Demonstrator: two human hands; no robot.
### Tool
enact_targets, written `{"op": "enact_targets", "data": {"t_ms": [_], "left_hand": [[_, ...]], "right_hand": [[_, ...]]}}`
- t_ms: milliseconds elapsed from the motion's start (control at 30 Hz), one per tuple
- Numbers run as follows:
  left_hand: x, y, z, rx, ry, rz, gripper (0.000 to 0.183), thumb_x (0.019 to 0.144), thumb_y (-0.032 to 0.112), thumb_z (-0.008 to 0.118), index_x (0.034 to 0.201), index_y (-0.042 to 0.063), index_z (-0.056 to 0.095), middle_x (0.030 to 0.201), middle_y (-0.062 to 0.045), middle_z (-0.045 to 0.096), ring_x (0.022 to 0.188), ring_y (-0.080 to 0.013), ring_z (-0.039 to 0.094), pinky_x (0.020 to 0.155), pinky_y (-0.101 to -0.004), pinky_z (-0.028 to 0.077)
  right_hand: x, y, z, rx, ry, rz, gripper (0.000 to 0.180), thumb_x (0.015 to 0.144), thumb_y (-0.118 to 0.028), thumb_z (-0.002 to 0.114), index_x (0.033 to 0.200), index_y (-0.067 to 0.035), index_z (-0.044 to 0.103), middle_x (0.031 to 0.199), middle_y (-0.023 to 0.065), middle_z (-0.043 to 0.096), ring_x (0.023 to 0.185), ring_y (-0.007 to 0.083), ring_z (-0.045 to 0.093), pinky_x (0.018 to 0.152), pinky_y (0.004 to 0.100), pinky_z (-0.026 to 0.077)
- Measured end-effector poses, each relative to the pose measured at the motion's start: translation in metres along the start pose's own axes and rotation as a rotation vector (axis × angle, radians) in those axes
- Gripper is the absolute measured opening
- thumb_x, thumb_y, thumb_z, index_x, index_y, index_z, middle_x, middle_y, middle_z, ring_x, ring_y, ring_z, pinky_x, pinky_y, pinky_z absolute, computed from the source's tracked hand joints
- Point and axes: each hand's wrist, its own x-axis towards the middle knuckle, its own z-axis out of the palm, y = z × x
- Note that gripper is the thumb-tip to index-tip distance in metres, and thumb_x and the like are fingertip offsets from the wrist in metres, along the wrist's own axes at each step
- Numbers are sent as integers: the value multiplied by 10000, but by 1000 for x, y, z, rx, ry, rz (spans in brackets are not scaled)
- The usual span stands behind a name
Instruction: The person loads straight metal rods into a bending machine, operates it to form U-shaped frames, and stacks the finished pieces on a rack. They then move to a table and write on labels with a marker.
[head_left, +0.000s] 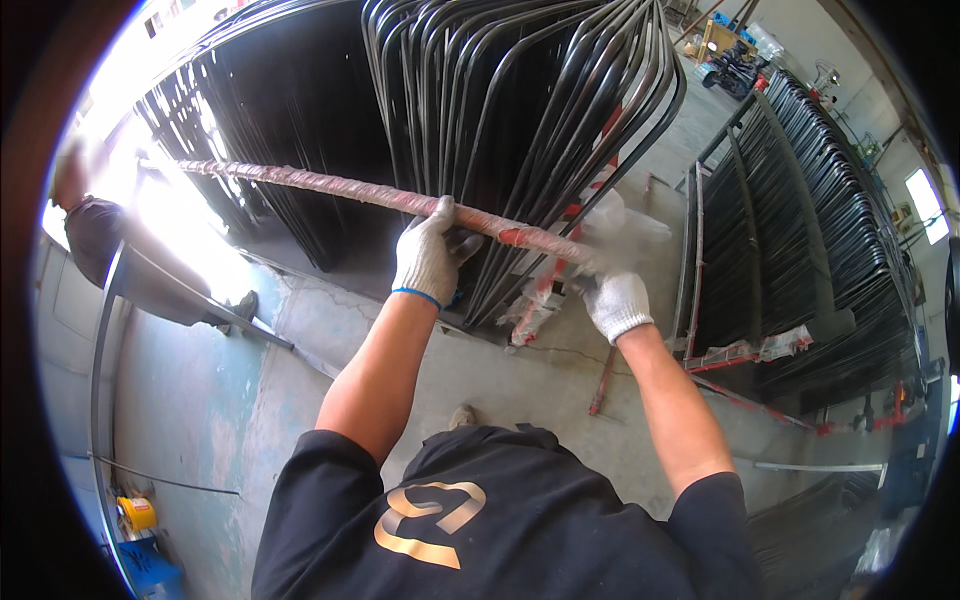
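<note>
A long bar wrapped in clear plastic film (337, 184), with red showing through, runs across in front of me at chest height. My left hand (433, 255), in a white knit work glove with a blue cuff edge, grips it near the middle, thumb on top. Towards its right end, my right hand (616, 296), gloved in white, is closed on it; a blur partly hides those fingertips. Just behind the bar stand many bent black metal tubes (491, 82), packed side by side. A film-wrapped red post (536, 304) stands between my hands, beyond the bar.
More black bent tubes (825, 187) fill a rack at the right, with a red wrapped lower rail (742, 356). At the left, a person (150, 255) stands beside a curved metal tube (105, 315). A yellow bucket (137, 514) sits lower left. A red bar (602, 382) lies low near the rack.
</note>
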Motion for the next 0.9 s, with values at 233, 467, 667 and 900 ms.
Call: {"op": "enact_targets", "data": {"t_ms": [233,467,667,900], "left_hand": [[-4,-10,19,-17,24,62,380,1121,334,721,1297,7,639,1196,-133,696,1109,-296,679,948,-452,562],[12,-31,9,0,116,25,534,1166,432,619,1398,-49,599,1371,-210,698,1313,-363,670,1121,-513,540],[10,-51,-20,37,159,156,513,1207,458,479,1485,38,577,1352,-172,687,1277,-326,656,1188,-498,484],[-14,-47,72,-113,363,265,259,1104,333,715,1131,76,701,926,-83,692,834,-239,686,764,-400,569]], "right_hand": [[-23,32,13,222,36,39,251,983,-261,769,1147,-71,770,1012,257,776,951,502,741,809,565,606],[-33,59,34,724,-47,194,260,959,-212,820,1165,-55,795,1094,230,792,1034,451,762,901,468,605],[-43,67,89,787,-18,21,185,992,-167,771,1157,-88,792,1103,187,796,1007,387,767,912,447,611],[-61,88,104,1010,-69,26,318,1043,-354,766,1083,-39,751,913,212,733,827,339,732,785,426,573]]}}
